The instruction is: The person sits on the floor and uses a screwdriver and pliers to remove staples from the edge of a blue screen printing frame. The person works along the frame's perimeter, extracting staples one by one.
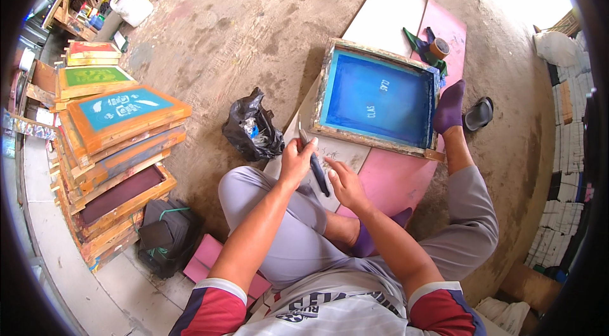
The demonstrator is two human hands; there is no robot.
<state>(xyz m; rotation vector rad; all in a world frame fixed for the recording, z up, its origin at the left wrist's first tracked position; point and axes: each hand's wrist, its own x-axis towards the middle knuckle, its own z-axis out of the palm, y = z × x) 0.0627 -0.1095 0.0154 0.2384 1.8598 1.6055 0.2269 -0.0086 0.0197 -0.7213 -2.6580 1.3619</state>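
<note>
My left hand [297, 163] is closed round a slim knife-like tool [319, 175] with a dark handle and a narrow grey tip pointing away from me; its exact kind is hard to make out. Beside the handle, my right hand [347, 185] has its fingers apart and holds nothing. Just beyond both hands lies a screen-printing frame [325, 82], its worn wooden sides around a blue mesh [380, 101] with small pale lettering. It rests on white and pink boards [396, 174]. My foot in a purple sock [449, 107] is against its right side.
A black plastic bag [254, 130] with scraps stands left of my hands. Farther left are stacked wooden screens [130, 111] and a dark bundle tied with green cord [166, 234]. A tape roll [439, 48] lies among cloth strips beyond the frame; a dark sandal [478, 114] is right.
</note>
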